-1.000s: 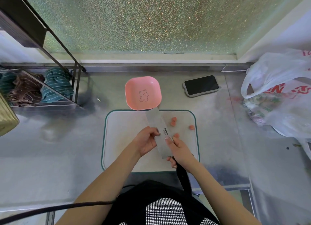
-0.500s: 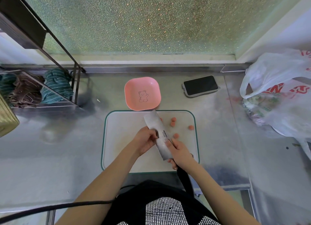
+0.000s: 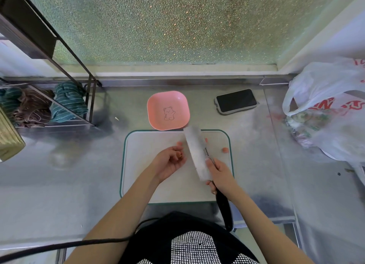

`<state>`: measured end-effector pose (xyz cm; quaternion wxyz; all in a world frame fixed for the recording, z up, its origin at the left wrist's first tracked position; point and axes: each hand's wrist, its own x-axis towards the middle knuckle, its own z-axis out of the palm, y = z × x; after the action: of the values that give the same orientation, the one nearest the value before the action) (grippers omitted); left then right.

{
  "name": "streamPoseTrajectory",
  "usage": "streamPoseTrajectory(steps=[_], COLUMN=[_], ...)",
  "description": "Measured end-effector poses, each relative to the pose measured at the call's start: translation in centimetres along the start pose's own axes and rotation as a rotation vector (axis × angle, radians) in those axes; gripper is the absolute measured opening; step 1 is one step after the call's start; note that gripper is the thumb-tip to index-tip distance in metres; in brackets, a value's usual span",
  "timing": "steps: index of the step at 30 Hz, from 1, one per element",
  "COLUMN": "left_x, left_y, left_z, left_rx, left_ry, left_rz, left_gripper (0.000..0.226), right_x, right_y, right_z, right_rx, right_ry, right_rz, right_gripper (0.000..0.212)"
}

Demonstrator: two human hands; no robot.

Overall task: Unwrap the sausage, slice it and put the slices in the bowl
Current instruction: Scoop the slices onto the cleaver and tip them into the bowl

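A white cutting board [image 3: 142,176] with a green rim lies in front of me. My right hand [image 3: 220,173] grips a wide cleaver [image 3: 196,153] where blade meets black handle; the blade lies slanted over the board, tip towards the bowl. My left hand [image 3: 168,162] sits just left of the blade, palm up with fingers loosely curled. A pink bit [image 3: 179,144] shows at its fingertips; whether the hand holds it is unclear. Two sausage slices [image 3: 225,149] [image 3: 206,139] lie on the board right of the blade. The pink bowl [image 3: 167,97] beyond the board holds nothing.
A black phone [image 3: 236,100] lies on the steel counter, right of the bowl. White plastic bags [image 3: 331,113] fill the right side. A black wire rack [image 3: 65,105] with folded cloths stands at the left. A dark cable [image 3: 69,244] runs along the near edge.
My left hand has let go of the blade and drawn back to the left, turning palm up. The cleaver has shifted right and now covers slices that were in view.
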<state>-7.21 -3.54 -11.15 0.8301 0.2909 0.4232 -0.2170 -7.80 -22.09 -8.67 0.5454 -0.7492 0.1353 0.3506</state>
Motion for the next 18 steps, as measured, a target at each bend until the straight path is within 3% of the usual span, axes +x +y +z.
streamPoseTrajectory(steps=[4,7,12,18], left_x=[0.3,1.1,1.6,2.6], left_y=[0.3,-0.2,-0.7,-0.9], left_z=[0.8,0.6,-0.4,-0.3], left_rx=[0.123,0.505,1.110,1.352], left_ry=[0.157,0.334,0.394,0.372], left_rz=[0.182,0.424,0.762,0.794], left_gripper=[0.023,0.018,0.015,0.040], right_x=[0.1,0.3,0.4,0.7], right_y=[0.6,0.5,1.0,2.4], right_z=[-1.8,-2.7,-4.2,-5.2], right_rx=[-0.073,-0.167,-0.280,-0.362], right_ry=[0.246,0.439,0.598,0.640], right_rz=[-0.068,-0.209,-0.273,-0.219], right_gripper=[0.031,0.038,0.036,0.038])
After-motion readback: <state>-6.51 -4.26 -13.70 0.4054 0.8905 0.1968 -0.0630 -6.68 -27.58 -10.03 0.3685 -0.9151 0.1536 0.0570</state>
